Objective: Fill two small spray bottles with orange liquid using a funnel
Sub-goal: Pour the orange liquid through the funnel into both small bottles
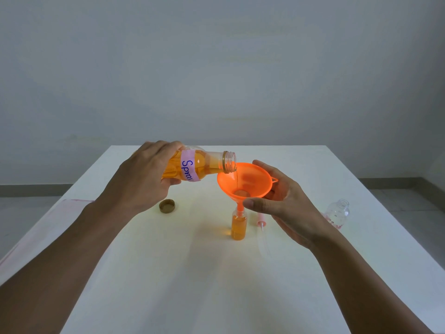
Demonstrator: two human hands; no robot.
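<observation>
My left hand (144,174) grips a clear bottle of orange liquid (199,166) with a pink "Spray" label, tipped sideways with its open mouth over an orange funnel (245,183). A thin stream runs into the funnel. My right hand (281,201) holds the funnel by its rim, thumb in front. The funnel's spout sits in the neck of a small spray bottle (238,226) standing upright and nearly full of orange liquid. A second small bottle (338,213), clear and uncapped, stands at the right.
A gold bottle cap (167,206) lies on the white table (168,273) to the left of the small bottle. A pink spray pump with a clear tube (261,222) lies just right of it. Pink material shows at the table's left edge.
</observation>
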